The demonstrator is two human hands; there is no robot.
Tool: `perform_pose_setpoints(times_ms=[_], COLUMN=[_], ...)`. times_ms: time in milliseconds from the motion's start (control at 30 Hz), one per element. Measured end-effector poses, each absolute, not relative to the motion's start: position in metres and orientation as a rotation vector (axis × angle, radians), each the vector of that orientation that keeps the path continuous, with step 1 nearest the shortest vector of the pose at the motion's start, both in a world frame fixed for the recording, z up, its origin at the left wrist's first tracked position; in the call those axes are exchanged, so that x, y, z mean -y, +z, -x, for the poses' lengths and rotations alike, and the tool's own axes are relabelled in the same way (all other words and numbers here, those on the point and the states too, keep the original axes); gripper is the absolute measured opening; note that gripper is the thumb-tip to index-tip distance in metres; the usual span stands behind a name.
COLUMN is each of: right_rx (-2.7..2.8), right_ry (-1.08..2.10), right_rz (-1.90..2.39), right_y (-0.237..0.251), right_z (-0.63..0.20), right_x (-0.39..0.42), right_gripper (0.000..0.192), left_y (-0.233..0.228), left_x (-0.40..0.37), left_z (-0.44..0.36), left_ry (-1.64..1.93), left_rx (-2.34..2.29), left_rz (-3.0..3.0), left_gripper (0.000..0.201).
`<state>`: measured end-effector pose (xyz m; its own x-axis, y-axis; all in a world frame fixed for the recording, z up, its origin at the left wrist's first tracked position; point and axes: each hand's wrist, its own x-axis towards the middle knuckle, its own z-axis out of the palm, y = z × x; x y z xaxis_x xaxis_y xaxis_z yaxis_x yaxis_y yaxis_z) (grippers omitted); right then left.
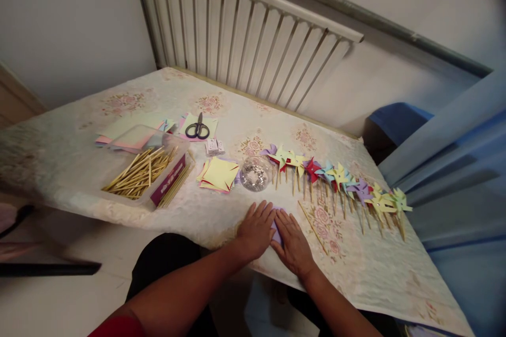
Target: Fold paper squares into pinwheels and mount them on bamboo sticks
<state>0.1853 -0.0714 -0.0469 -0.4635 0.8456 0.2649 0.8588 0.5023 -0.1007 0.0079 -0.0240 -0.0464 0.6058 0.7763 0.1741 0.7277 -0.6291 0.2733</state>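
Fingers of left hand (256, 229) and right hand (291, 242) flat, spread, pressing small purple paper (276, 231), mostly hidden beneath

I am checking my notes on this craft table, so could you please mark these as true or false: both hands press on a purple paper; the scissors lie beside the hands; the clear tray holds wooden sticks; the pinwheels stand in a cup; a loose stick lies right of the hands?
1. Both hands, left and right, press flat on a purple paper. True.
2. The scissors lie beside the hands. False: they lie far off on paper sheets.
3. The clear tray holds wooden sticks. True.
4. The pinwheels stand in a cup. False: they lie in a row on the table.
5. A loose stick lies right of the hands. True.
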Motion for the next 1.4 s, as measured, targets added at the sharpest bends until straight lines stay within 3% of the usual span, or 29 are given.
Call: perform_pose_setpoints(times_ms=[1400], right_rx=[2.440], right_ry=[-0.010], right_rz=[1.449], right_y=[-0.049], right_z=[-0.186], right_x=[0.070], right_gripper=[0.076], left_y=[-0.039], left_x=[0.024], left_z=[-0.005], left_ry=[0.327], left_rx=[-1.228], left_rz=[-2.648], left_gripper=[0.058])
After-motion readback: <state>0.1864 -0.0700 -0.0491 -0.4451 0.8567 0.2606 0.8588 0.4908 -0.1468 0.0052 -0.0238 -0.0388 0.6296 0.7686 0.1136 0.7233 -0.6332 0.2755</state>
